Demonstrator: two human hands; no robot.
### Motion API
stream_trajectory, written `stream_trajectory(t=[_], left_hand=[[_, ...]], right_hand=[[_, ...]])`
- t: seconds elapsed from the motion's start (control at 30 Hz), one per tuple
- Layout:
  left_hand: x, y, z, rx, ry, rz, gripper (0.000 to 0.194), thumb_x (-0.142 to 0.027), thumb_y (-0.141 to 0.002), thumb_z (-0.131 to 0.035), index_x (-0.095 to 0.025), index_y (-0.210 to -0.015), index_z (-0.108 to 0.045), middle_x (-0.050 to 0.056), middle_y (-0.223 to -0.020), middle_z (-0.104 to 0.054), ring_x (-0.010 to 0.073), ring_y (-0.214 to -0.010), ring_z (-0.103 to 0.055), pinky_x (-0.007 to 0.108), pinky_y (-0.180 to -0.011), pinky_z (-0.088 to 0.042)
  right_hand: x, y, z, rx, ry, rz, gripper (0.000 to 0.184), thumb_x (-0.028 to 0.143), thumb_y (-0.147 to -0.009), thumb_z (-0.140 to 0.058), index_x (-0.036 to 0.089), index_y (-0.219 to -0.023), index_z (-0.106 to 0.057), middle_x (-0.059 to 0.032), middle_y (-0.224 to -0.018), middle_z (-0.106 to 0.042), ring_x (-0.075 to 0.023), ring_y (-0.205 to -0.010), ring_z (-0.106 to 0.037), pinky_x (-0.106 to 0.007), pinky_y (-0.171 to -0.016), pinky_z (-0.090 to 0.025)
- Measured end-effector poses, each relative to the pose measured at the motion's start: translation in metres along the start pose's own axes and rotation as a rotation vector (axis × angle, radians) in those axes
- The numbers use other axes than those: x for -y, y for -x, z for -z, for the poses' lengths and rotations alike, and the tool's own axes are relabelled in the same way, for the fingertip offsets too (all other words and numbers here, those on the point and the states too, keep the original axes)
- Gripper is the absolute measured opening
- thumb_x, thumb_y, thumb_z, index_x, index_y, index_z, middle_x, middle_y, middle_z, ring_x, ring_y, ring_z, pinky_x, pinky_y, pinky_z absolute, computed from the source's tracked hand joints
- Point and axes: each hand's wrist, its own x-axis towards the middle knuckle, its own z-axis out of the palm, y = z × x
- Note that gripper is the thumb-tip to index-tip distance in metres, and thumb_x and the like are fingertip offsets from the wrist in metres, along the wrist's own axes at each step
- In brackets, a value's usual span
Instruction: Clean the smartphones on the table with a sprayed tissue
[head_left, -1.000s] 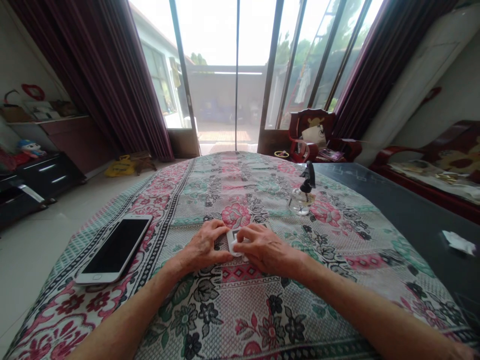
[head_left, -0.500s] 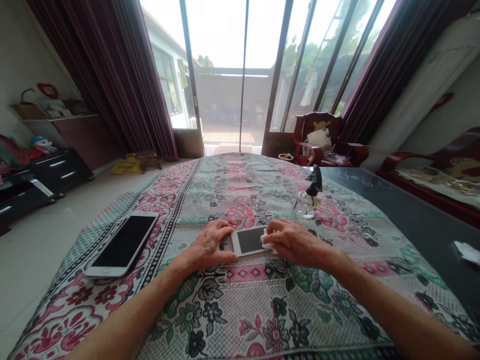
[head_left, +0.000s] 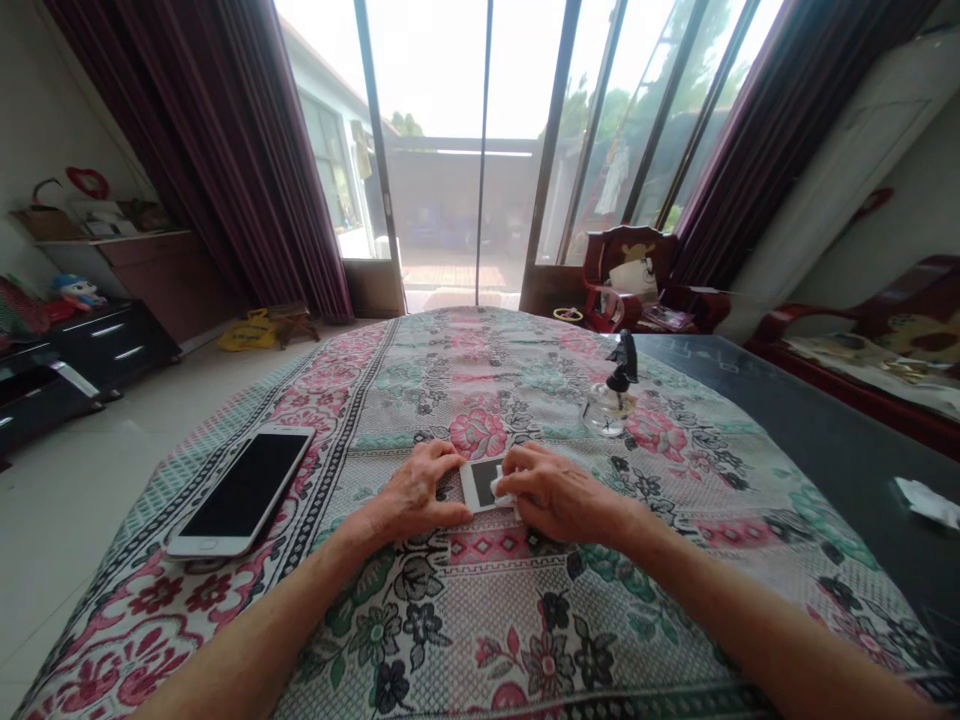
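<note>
A small white smartphone point(head_left: 484, 482) with a dark screen lies flat on the patterned tablecloth point(head_left: 517, 625). My left hand point(head_left: 421, 488) grips its left end between thumb and fingers, one at each corner. Over the right part of the screen, my right hand point(head_left: 551, 492) presses a crumpled white tissue point(head_left: 501, 488) with bunched fingers. That hand hides the phone's right end. A larger white smartphone point(head_left: 244, 492), screen dark, lies farther left near the cloth's edge. Beyond my right hand stands a clear spray bottle point(head_left: 606, 410) with a black trigger head.
On the dark surface point(head_left: 817, 425) to the right lies another white tissue point(head_left: 928, 500). A red wooden chair point(head_left: 634, 275) stands behind the table, right of the glass doors. Black drawers point(head_left: 124, 345) and a yellow bag point(head_left: 249, 330) are at the left.
My right hand has slid left across the screen with the tissue, covering more of the phone. My left hand still grips the left end.
</note>
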Motion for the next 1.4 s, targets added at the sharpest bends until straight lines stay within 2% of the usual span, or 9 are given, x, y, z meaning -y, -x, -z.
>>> stream_trajectory(t=[0.23, 0.33, 0.47, 0.6, 0.7, 0.83, 1.0, 1.3, 1.4], left_hand=[[0.001, -0.001, 0.0, 0.001, -0.012, -0.002, 0.05, -0.035, -0.065, -0.075, -0.022, -0.111, -0.061, 0.008, -0.121, -0.055, 0.027, -0.113, -0.05, 0.042, -0.099, -0.043], [0.0, -0.001, 0.0, 0.008, -0.013, 0.002, 0.05, -0.035, -0.065, -0.075, -0.021, -0.111, -0.061, 0.008, -0.121, -0.055, 0.0274, -0.112, -0.05, 0.043, -0.099, -0.043], [-0.002, -0.001, 0.0, 0.005, -0.003, 0.009, 0.05, -0.037, -0.066, -0.074, -0.022, -0.112, -0.061, 0.008, -0.12, -0.055, 0.0268, -0.111, -0.05, 0.042, -0.099, -0.043], [-0.002, -0.001, 0.0, 0.01, -0.005, 0.02, 0.05, -0.037, -0.065, -0.074, -0.019, -0.111, -0.061, 0.009, -0.122, -0.053, 0.0272, -0.113, -0.049, 0.042, -0.101, -0.041], [-0.003, -0.001, 0.001, 0.027, 0.0, 0.029, 0.05, -0.036, -0.066, -0.073, -0.018, -0.112, -0.061, 0.009, -0.121, -0.053, 0.0265, -0.114, -0.048, 0.042, -0.101, -0.041], [-0.003, 0.0, 0.001, 0.029, -0.001, 0.022, 0.051, -0.035, -0.066, -0.073, -0.018, -0.112, -0.061, 0.008, -0.121, -0.053, 0.0259, -0.113, -0.048, 0.04, -0.101, -0.041], [-0.004, -0.001, -0.003, -0.002, -0.028, 0.034, 0.056, -0.041, -0.062, -0.075, -0.016, -0.11, -0.062, 0.01, -0.121, -0.053, 0.0283, -0.112, -0.047, 0.042, -0.098, -0.043], [0.0, -0.002, -0.01, -0.032, -0.047, 0.027, 0.048, -0.04, -0.063, -0.074, -0.019, -0.106, -0.063, 0.008, -0.118, -0.055, 0.0275, -0.11, -0.049, 0.044, -0.097, -0.043], [0.0, -0.001, -0.011, -0.034, -0.043, 0.024, 0.046, -0.036, -0.064, -0.074, -0.019, -0.106, -0.063, 0.008, -0.118, -0.055, 0.027, -0.11, -0.049, 0.043, -0.098, -0.042]], right_hand=[[-0.031, 0.022, 0.019, 0.014, -0.013, -0.108, 0.024, 0.008, -0.079, -0.052, 0.021, -0.089, -0.07, -0.0038, -0.086, -0.058, -0.0147, -0.08, -0.051, -0.029, -0.073, -0.042], [-0.024, 0.018, 0.011, -0.023, 0.0, -0.076, 0.027, 0.008, -0.081, -0.051, 0.021, -0.096, -0.069, -0.0047, -0.092, -0.058, -0.0159, -0.084, -0.05, -0.03, -0.076, -0.042], [-0.002, 0.0, -0.01, -0.075, -0.018, 0.019, 0.027, 0.012, -0.089, -0.045, 0.02, -0.105, -0.065, -0.0063, -0.099, -0.057, -0.0169, -0.091, -0.049, -0.033, -0.084, -0.042], [0.008, -0.012, -0.022, -0.11, -0.023, 0.071, 0.027, 0.013, -0.09, -0.043, 0.02, -0.106, -0.063, -0.0063, -0.102, -0.057, -0.0174, -0.094, -0.048, -0.034, -0.089, -0.042], [-0.001, -0.008, -0.019, -0.133, -0.018, 0.035, 0.027, 0.011, -0.086, -0.046, 0.02, -0.103, -0.065, -0.0062, -0.1, -0.058, -0.0174, -0.091, -0.049, -0.034, -0.086, -0.042], [-0.027, 0.007, -0.004, -0.153, 0.004, -0.09, 0.027, 0.009, -0.079, -0.05, 0.021, -0.094, -0.069, -0.005, -0.093, -0.059, -0.0169, -0.085, -0.05, -0.032, -0.079, -0.043], [-0.046, 0.021, 0.002, -0.198, 0.019, -0.164, 0.023, 0.012, -0.082, -0.051, 0.021, -0.092, -0.069, -0.0056, -0.092, -0.059, -0.0179, -0.088, -0.052, -0.034, -0.08, -0.044], [-0.012, -0.006, -0.016, -0.172, 0.025, -0.044, 0.023, 0.012, -0.086, -0.048, 0.02, -0.099, -0.065, -0.0057, -0.1, -0.058, -0.0178, -0.092, -0.049, -0.034, -0.086, -0.042], [-0.008, -0.011, -0.021, -0.19, 0.011, -0.018, 0.024, 0.014, -0.087, -0.047, 0.021, -0.102, -0.065, -0.0056, -0.103, -0.058, -0.0171, -0.093, -0.049, -0.033, -0.087, -0.042]])
